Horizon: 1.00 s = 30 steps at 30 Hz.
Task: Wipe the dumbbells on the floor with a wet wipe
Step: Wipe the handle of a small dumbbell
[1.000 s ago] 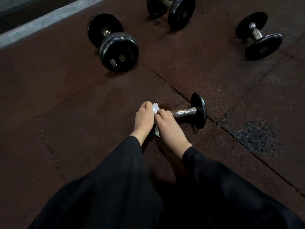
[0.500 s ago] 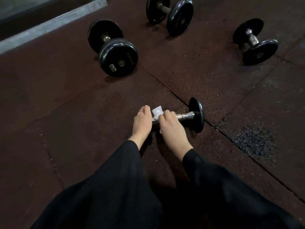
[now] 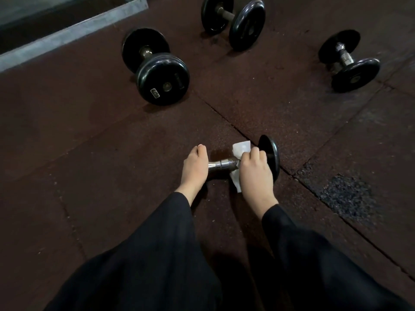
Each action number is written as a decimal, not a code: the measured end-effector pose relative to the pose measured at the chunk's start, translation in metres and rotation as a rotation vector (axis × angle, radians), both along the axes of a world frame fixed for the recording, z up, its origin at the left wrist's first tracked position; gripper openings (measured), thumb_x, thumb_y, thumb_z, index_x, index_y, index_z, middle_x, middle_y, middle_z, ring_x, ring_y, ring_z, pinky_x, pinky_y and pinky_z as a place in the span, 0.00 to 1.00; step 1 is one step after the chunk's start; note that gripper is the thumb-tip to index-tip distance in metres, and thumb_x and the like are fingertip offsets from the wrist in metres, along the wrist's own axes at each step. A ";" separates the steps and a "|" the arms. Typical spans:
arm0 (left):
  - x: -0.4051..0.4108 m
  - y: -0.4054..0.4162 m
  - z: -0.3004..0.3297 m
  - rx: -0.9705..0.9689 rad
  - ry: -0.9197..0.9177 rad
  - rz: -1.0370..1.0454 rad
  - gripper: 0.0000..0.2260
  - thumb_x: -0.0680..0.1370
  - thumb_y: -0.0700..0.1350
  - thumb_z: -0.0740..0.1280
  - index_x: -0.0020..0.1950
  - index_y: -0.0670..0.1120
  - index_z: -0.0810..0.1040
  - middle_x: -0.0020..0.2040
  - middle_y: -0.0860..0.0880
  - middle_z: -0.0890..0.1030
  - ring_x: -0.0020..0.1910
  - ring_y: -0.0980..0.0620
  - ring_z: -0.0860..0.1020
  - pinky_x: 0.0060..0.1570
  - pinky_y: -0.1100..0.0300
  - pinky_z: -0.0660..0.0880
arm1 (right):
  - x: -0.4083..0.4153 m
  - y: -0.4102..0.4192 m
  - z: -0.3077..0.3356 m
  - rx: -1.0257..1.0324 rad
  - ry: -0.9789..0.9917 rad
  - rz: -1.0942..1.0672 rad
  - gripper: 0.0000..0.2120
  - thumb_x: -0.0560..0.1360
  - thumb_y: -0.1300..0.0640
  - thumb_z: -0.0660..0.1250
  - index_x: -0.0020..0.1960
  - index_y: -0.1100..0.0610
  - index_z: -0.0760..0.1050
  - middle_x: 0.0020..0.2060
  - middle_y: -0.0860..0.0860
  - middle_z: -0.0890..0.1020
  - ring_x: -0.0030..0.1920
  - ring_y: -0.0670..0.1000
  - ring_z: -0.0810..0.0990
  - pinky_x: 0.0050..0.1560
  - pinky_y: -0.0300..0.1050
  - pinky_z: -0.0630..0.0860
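Right hand [image 3: 254,173] grips wet wipe [image 3: 241,149] around handle of nearest dumbbell [image 3: 270,157] on floor [image 3: 89,142], by far plate; left hand [image 3: 195,168] curls over near end. Three other dumbbells [image 3: 157,66] seemingly remain.

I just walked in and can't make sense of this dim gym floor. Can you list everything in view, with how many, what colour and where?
Small dumbbell: one, chrome handle, black plate, on the floor between the hands.
Wet wipe: one, white, wrapped round the handle near the right plate.
Large dumbbell: one, black, far left.
Middle dumbbell: one, black, top centre.
Right dumbbell: one, black with a metal handle, far right.
Floor mats: dark reddish brown, with seams.
Worn patch: one, grey-black, right of the hands.
Grey ledge: one, top left.
Left hand: covers the handle's left end.
Right hand: grips the wipe on the handle.
Sleeves: two, black, foreground.
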<state>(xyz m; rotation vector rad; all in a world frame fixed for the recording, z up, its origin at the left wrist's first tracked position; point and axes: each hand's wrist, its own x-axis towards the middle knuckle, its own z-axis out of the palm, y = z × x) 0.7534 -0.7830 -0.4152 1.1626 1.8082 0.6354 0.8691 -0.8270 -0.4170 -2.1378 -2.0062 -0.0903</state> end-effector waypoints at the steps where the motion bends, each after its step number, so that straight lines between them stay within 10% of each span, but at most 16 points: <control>1: 0.000 0.001 0.000 0.005 0.003 0.003 0.20 0.81 0.50 0.47 0.59 0.41 0.73 0.59 0.40 0.76 0.60 0.42 0.72 0.51 0.57 0.62 | -0.002 -0.005 -0.003 0.047 -0.005 0.052 0.01 0.64 0.68 0.66 0.33 0.66 0.75 0.30 0.60 0.77 0.31 0.59 0.77 0.31 0.47 0.76; 3: 0.001 0.001 0.001 -0.004 0.015 0.010 0.21 0.81 0.50 0.47 0.62 0.41 0.73 0.61 0.39 0.75 0.61 0.42 0.71 0.51 0.58 0.61 | -0.007 -0.008 -0.005 0.043 -0.056 0.113 0.13 0.66 0.68 0.53 0.34 0.65 0.76 0.30 0.58 0.76 0.30 0.56 0.76 0.31 0.46 0.76; 8: 0.001 0.002 0.002 -0.027 0.012 -0.003 0.22 0.81 0.51 0.47 0.64 0.41 0.72 0.62 0.40 0.74 0.61 0.42 0.71 0.51 0.57 0.61 | 0.004 0.012 -0.005 -0.111 -0.301 0.047 0.03 0.66 0.60 0.69 0.39 0.56 0.81 0.35 0.51 0.79 0.36 0.50 0.77 0.36 0.39 0.72; 12: 0.000 -0.001 0.001 -0.021 0.001 -0.004 0.21 0.81 0.50 0.47 0.63 0.41 0.72 0.62 0.40 0.75 0.61 0.42 0.71 0.53 0.56 0.62 | 0.005 0.013 -0.005 -0.214 -0.371 -0.028 0.15 0.71 0.60 0.58 0.51 0.53 0.80 0.41 0.47 0.79 0.43 0.47 0.77 0.39 0.35 0.71; 22: -0.003 -0.001 0.001 -0.026 -0.029 -0.032 0.21 0.81 0.51 0.47 0.63 0.41 0.71 0.59 0.43 0.75 0.60 0.44 0.72 0.52 0.57 0.62 | -0.001 0.012 0.001 -0.243 -0.423 -0.059 0.18 0.81 0.61 0.50 0.67 0.68 0.64 0.61 0.62 0.68 0.59 0.56 0.69 0.57 0.42 0.69; 30: -0.002 0.002 0.002 -0.032 -0.009 -0.053 0.16 0.81 0.49 0.48 0.49 0.42 0.71 0.48 0.44 0.73 0.48 0.47 0.70 0.49 0.57 0.61 | 0.003 0.005 0.001 -0.276 -0.420 -0.100 0.14 0.80 0.62 0.51 0.58 0.60 0.73 0.53 0.55 0.73 0.52 0.51 0.72 0.47 0.39 0.69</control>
